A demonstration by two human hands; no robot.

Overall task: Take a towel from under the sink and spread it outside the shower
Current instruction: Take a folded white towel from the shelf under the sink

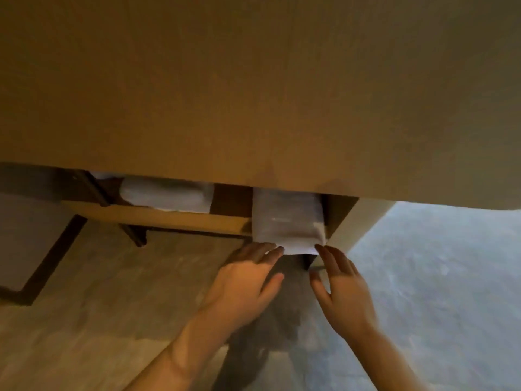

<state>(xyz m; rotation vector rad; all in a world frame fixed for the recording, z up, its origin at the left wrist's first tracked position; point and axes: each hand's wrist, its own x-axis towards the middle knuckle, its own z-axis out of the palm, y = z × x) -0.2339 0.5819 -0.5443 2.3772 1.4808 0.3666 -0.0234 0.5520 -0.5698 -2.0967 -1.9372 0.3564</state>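
Note:
A folded white towel lies on the wooden shelf under the counter, at the shelf's right end, and its front edge hangs past the shelf. My left hand reaches up to it with fingers spread, the fingertips touching the towel's lower left corner. My right hand is open too, its fingertips at the towel's lower right corner. Neither hand grips the towel. A second folded white towel sits further left on the same shelf.
The broad underside of the counter fills the upper half of the view and hides the back of the shelf. A dark metal frame stands at the left. A pale support panel rises right of the towel. Tiled floor lies below.

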